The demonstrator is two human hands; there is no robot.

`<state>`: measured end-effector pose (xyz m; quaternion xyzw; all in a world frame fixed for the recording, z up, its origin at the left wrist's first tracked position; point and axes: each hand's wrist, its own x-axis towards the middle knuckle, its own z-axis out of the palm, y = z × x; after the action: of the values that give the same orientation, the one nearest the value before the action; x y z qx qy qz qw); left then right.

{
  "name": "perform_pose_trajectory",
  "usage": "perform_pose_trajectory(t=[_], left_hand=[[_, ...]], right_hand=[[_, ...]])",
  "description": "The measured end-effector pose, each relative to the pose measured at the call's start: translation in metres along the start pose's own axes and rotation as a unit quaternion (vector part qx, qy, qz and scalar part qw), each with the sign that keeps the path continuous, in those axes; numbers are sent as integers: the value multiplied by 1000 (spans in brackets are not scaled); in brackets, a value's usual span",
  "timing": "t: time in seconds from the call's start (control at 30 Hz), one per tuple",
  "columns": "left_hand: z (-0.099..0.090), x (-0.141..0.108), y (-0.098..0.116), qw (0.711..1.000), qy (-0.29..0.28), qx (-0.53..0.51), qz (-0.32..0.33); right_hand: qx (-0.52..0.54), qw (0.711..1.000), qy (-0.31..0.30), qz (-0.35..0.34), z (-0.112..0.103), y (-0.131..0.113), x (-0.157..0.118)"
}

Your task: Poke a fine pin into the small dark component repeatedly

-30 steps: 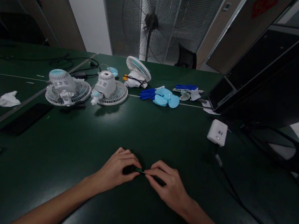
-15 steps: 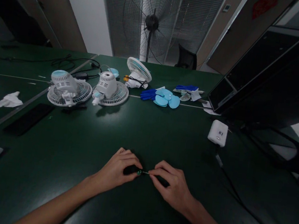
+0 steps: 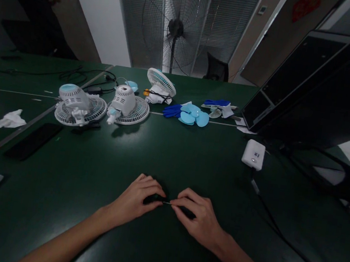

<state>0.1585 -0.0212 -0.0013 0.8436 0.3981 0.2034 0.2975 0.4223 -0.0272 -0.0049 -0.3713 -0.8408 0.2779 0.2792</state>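
Note:
Low over the dark green table (image 3: 121, 154), my left hand (image 3: 141, 197) and my right hand (image 3: 198, 214) face each other, fingertips almost meeting. A thin, short rod (image 3: 167, 202) spans the small gap between them. My right thumb and fingers pinch its right end. The left end runs to my left thumb and fingers, which are pinched around something small and dark that I cannot make out clearly.
White fans (image 3: 124, 103) lie at the back left, a light blue fan blade (image 3: 194, 114) and blue gloves (image 3: 173, 110) at the back middle. A white power bank (image 3: 253, 154) with a cable is right. A person (image 3: 40, 8) stands back left.
The view has shifted slightly. The green spot seen at my left fingertips is no longer visible. The person at the back left has moved to the right. Both hands keep nearly the same pose.

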Motion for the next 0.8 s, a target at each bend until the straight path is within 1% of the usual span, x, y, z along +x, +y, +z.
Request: perform_pose_trajectory(t=[0.1, 0.2, 0.27, 0.37, 0.47, 0.57, 0.67, 0.8], left_hand=[[-5, -6, -11, 1000, -1, 3, -3], [-20, -13, -31, 999, 24, 22, -30], [-37, -19, -49, 996, 54, 35, -60], [-68, -32, -80, 986, 112, 51, -115], [-101, -51, -113, 964, 179, 77, -181], [-123, -70, -136, 938, 228, 104, -240], [-133, -81, -143, 927, 238, 108, -269], [-135, -87, -141, 925, 226, 96, -289]], right_hand=[[7, 1000, -1, 12, -4, 1, -1], [17, 1000, -1, 14, -6, 2, -2], [22, 1000, -2, 12, -7, 2, -2], [30, 999, 0, 12, -7, 2, -2], [38, 999, 2, 15, -7, 2, -2], [41, 999, 2, 19, -7, 2, -2], [43, 999, -2, 21, -7, 3, -2], [46, 998, -11, 31, -7, 3, -3]])
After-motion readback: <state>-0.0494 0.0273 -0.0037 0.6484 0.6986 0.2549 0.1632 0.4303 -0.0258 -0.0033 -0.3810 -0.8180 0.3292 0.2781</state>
